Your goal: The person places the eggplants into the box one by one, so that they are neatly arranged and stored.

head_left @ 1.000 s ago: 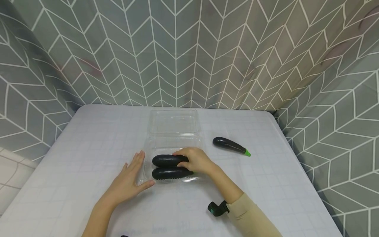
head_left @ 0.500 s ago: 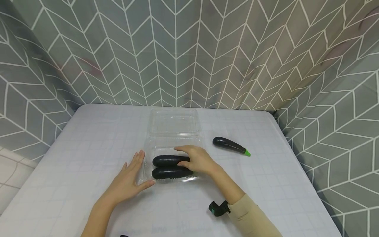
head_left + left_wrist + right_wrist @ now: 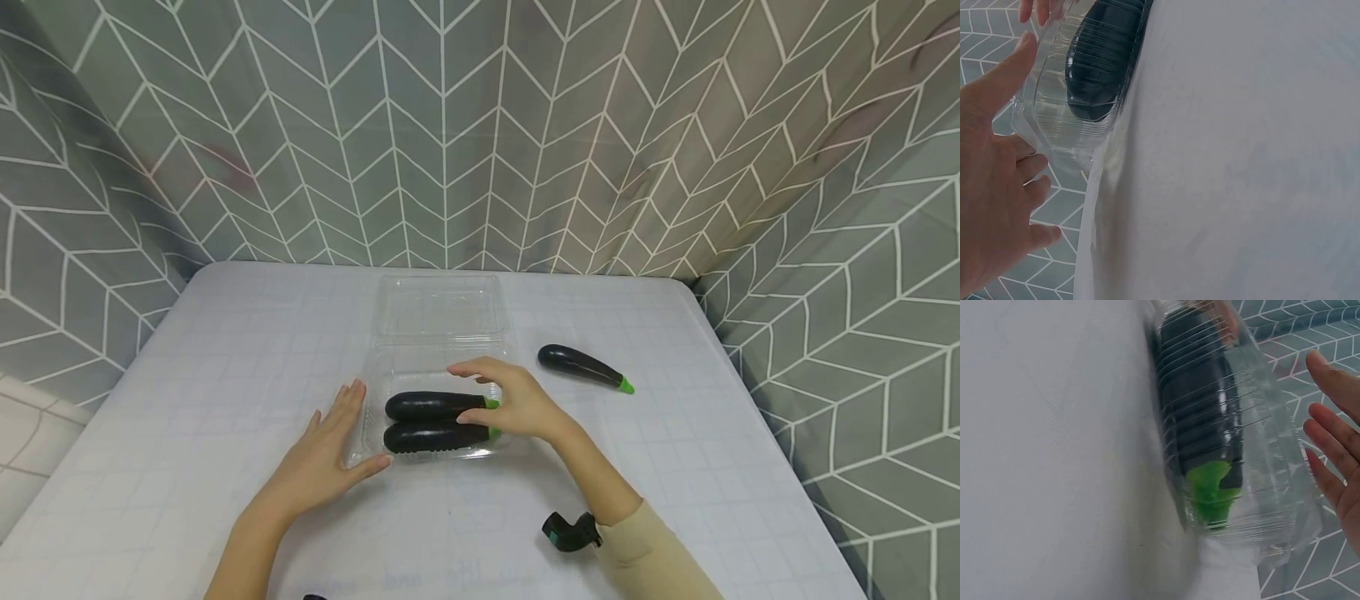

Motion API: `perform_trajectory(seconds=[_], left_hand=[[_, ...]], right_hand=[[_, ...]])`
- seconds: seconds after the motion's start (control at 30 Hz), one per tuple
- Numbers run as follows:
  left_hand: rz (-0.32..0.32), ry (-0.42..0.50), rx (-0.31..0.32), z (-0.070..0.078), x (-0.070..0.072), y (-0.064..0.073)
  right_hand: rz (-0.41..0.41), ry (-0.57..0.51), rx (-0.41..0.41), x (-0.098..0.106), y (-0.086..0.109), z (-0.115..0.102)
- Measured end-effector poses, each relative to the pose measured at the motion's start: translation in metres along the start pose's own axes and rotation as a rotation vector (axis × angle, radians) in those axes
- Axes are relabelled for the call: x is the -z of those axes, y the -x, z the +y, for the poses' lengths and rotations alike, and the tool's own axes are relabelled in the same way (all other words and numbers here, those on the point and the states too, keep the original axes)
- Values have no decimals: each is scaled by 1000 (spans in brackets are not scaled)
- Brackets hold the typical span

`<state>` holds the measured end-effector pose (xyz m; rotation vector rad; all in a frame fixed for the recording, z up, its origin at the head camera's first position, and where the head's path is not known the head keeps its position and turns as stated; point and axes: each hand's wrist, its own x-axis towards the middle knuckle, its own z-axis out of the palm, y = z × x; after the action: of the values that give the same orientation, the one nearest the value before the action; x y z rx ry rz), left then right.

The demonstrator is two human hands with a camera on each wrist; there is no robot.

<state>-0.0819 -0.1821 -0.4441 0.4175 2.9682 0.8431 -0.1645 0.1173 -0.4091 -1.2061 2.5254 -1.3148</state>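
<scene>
Two dark eggplants with green stems, a rear eggplant (image 3: 427, 406) and a front eggplant (image 3: 431, 437), lie side by side in a clear plastic clamshell box (image 3: 378, 379). My right hand (image 3: 517, 402) is over the box's right end with thumb and fingers spread apart, holding nothing. In the right wrist view its fingers stand off the box wall, and the front eggplant (image 3: 1200, 394) shows through the ribbed plastic. My left hand (image 3: 318, 458) rests with straight fingers along the box's left side; in the left wrist view the thumb is right at the rim.
Another eggplant (image 3: 581, 367) lies on the white table (image 3: 247, 350), to the right of the box. The box's lid (image 3: 440, 308) is folded back behind it. A black device (image 3: 570, 532) sits at my right sleeve. A patterned curtain (image 3: 480, 133) hangs behind the table.
My right hand has let go of the rear eggplant, opened its fingers and drawn back to the right, uncovering the green stems. My left hand has stayed in place.
</scene>
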Motion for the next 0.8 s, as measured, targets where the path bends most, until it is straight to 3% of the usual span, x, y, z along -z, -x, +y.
perform_trajectory(seconds=[0.2, 0.4, 0.57, 0.8], left_hand=[[-2, -3, 4, 0, -1, 0], [-4, 1, 5, 0, 0, 0], [-7, 1, 7, 1, 0, 0], [-12, 4, 7, 2, 1, 0]], right_hand=[[59, -96, 54, 9, 1, -6], [104, -81, 110, 23, 2, -23], [108, -80, 110, 36, 5, -43], [130, -61, 116, 46, 11, -46]])
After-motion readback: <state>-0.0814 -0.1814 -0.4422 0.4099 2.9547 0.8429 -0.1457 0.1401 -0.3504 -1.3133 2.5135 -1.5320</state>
